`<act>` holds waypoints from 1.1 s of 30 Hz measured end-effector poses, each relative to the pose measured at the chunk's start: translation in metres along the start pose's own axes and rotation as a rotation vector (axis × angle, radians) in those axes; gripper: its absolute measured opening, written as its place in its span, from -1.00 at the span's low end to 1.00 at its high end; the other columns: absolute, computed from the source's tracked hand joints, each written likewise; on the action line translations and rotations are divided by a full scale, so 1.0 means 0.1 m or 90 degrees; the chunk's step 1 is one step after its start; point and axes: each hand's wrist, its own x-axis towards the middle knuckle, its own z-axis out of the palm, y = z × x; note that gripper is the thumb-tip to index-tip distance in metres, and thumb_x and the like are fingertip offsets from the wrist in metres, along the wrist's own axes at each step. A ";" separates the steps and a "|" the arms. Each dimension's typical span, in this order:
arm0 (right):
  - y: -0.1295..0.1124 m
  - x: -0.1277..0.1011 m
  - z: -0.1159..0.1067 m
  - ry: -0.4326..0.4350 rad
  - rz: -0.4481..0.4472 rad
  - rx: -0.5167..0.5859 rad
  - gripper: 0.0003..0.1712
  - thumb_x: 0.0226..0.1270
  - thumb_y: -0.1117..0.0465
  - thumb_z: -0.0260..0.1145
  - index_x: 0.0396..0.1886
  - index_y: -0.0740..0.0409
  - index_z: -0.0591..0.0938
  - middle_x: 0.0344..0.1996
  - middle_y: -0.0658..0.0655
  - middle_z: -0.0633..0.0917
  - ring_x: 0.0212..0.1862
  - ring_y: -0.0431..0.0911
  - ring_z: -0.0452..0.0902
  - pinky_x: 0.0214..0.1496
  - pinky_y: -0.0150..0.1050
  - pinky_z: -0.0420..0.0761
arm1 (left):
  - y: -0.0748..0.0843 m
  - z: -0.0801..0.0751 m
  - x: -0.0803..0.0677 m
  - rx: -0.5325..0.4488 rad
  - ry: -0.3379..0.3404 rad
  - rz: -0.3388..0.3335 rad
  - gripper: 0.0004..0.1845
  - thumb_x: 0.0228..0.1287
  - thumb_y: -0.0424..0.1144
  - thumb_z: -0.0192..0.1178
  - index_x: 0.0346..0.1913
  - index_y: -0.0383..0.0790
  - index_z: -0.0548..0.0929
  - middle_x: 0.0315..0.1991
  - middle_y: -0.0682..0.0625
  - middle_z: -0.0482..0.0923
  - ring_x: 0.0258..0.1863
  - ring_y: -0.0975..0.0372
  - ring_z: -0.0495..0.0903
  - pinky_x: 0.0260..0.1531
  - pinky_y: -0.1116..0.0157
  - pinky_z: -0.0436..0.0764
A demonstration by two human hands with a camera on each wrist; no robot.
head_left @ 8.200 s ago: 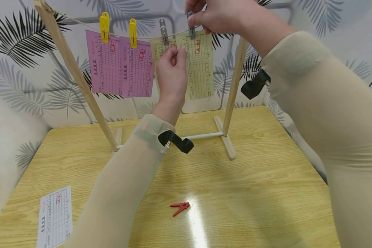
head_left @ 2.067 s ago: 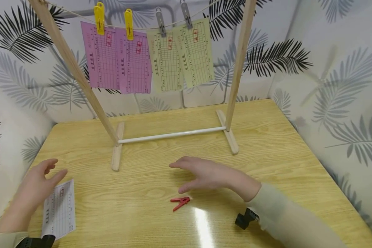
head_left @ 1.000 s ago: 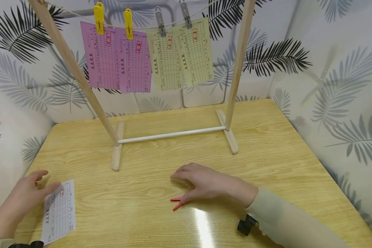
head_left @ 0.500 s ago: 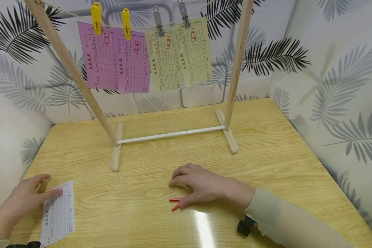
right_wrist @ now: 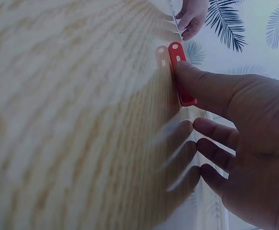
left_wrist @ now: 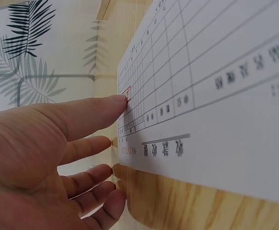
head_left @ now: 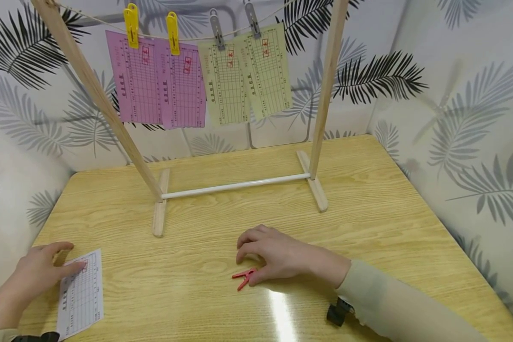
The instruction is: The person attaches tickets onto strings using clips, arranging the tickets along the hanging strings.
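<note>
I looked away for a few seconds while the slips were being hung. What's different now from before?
Both hands came down from the line. The right hand now rests on the table, thumb touching the red peg, which has shifted slightly. The left hand touches the white slip with a fingertip. Neither is lifted yet. The four hung slips and the rack are unchanged.

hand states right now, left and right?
Left hand: open, thumb tip touching the white sheet, nothing held.
Right hand: thumb on the red clothespin, fingers curled on the table; a real grip cannot be told.
</note>
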 end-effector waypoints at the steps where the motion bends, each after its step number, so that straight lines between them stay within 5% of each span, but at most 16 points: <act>1: 0.00 0.00 0.00 0.001 0.001 0.003 -0.51 0.39 -0.12 0.64 0.22 -0.14 0.75 0.41 -0.02 0.56 0.46 -0.02 0.39 0.57 0.00 0.38 | 0.00 0.01 0.01 -0.005 0.000 -0.001 -0.13 0.48 0.14 0.45 0.37 -0.64 0.44 0.33 -0.81 0.27 0.27 -0.66 0.25 0.18 -0.56 0.35; 17: -0.01 0.10 0.09 0.077 0.033 -0.019 -0.84 0.45 -0.02 0.62 -0.15 -0.21 0.77 0.19 -0.08 0.67 0.23 -0.07 0.51 0.38 -0.06 0.50 | 0.10 0.06 0.17 -0.024 0.043 0.054 -0.31 0.51 0.04 0.46 0.27 -0.57 0.58 0.32 -0.75 0.38 0.29 -0.61 0.32 0.21 -0.51 0.34; 26: 0.03 0.19 0.05 0.125 0.110 -0.050 -0.83 0.42 -0.03 0.63 -0.17 -0.15 0.79 0.10 -0.02 0.71 0.13 0.00 0.55 0.20 -0.02 0.57 | 0.26 0.05 0.31 -0.031 0.077 0.075 -0.41 0.51 -0.02 0.47 0.22 -0.51 0.60 0.25 -0.71 0.46 0.22 -0.55 0.39 0.16 -0.46 0.38; 33: 0.11 0.22 0.00 0.151 0.162 -0.047 -0.82 0.43 0.00 0.63 -0.13 -0.12 0.80 0.05 -0.01 0.70 0.16 0.04 0.55 0.24 0.05 0.57 | 0.41 0.06 0.46 -0.023 0.073 0.075 -0.37 0.53 0.03 0.44 0.27 -0.48 0.57 0.25 -0.72 0.44 0.23 -0.57 0.37 0.15 -0.49 0.35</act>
